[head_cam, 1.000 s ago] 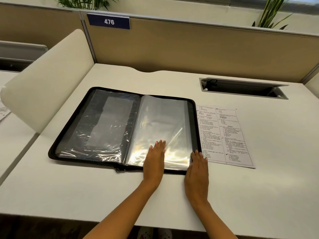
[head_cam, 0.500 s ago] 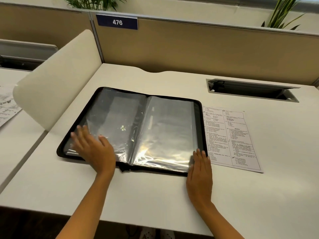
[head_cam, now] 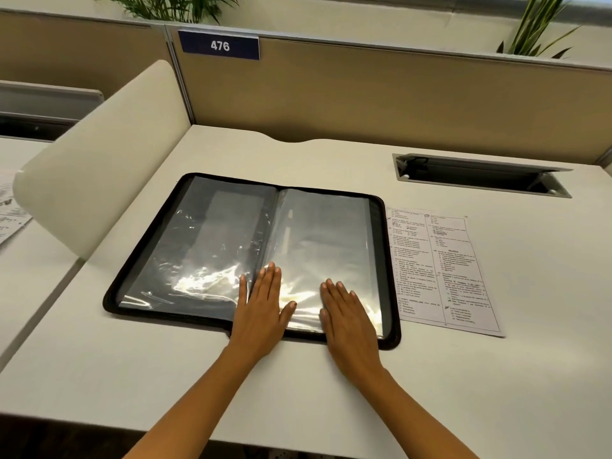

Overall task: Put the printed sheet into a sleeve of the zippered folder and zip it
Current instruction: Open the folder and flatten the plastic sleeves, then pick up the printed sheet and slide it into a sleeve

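Observation:
The black zippered folder lies open and flat on the white desk, its clear plastic sleeves showing on both halves. The printed sheet lies flat on the desk just right of the folder, touching nothing else. My left hand rests flat with straight fingers near the folder's spine at its near edge. My right hand presses flat on the right-hand sleeve near the front edge. Neither hand holds anything.
A curved cream divider rises at the desk's left side. A tan partition with a "476" sign closes the back. An open cable hatch sits at back right. Papers lie on the neighbouring desk, far left.
My left hand moved from the folder's left half back to the spine. My right hand moved from the folder's right edge onto the right sleeve. A sleeve page now lies flat.

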### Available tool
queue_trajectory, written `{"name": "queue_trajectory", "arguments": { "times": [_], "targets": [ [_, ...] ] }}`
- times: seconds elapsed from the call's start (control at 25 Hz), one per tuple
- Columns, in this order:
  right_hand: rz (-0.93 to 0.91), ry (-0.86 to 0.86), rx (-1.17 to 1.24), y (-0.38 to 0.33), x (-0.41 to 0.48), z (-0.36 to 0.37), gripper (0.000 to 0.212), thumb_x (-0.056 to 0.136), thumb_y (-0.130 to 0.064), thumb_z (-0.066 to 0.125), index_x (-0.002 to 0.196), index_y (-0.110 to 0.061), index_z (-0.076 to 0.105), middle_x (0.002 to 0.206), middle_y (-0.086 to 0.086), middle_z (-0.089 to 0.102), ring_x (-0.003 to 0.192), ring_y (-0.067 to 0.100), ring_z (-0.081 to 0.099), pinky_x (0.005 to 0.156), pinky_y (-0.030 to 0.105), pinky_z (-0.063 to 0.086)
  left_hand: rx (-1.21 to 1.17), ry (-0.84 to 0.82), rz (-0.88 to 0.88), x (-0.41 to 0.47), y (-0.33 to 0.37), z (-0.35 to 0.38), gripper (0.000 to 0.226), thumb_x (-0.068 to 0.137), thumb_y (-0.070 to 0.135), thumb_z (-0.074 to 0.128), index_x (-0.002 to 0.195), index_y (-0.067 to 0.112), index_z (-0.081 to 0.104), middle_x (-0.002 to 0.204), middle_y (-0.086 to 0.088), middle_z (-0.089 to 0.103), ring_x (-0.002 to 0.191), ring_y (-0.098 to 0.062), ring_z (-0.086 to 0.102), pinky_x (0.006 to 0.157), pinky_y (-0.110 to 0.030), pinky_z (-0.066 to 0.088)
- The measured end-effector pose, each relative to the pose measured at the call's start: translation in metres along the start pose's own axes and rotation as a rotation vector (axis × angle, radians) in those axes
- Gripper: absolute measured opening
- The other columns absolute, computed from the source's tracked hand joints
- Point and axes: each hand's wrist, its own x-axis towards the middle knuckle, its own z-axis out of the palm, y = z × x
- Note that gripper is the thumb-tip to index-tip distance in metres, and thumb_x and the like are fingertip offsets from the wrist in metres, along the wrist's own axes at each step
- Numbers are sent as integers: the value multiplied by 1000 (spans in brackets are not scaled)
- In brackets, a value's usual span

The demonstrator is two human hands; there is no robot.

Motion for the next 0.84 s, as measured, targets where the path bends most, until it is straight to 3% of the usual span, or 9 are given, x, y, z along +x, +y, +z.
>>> {"name": "queue_trajectory", "arguments": {
  "times": [0.2,0.32,0.4,0.48,0.68,0.84],
  "targets": [
    [116,94,189,9,-7,-13,42,100,-17,43,141,-12,41,147,2,43,139,15,34,116,34,28,-88,9,-29,4,19,-2,73,96,52,21,151,7,3,160,-10,3,148,-22,-2,120,-41,-7],
    [326,304,382,20,-3,-32,31,96,-8,50,126,-9,58,118,6,64,111,17,59,94,28,48,-326,41,-43,12,38,-6,72,93,55,13,151,13,3,160,-7,-1,148,-20,-6,119,-34,-10],
    [456,416,367,41,4,-49,26,94,-3,51,118,-8,61,108,9,65,102,21,60,88,27,48,-386,45,13,24,56,-7,70,94,53,16,151,15,2,161,-5,-3,147,-19,-10,118,-32,-12],
    [582,467,331,69,11,-65,27,93,-1,52,118,-6,60,113,14,63,107,26,57,94,34,47,-391,42,109,39,77,-7,65,98,49,21,151,16,4,161,-3,-2,147,-18,-9,119,-33,-11],
    [915,446,162,143,29,-89,42,87,-3,58,128,2,47,130,23,47,123,36,40,102,42,38,-261,-14,359,75,132,1,63,99,42,34,151,17,10,161,-3,-2,148,-21,-5,119,-36,-9],
    [1208,256,-67,178,48,-102,58,86,-24,62,125,13,39,128,32,43,117,45,41,98,50,36,-214,-80,407,100,158,10,65,98,44,36,151,19,9,161,-2,-1,148,-23,1,120,-42,-4]
  ]
}}
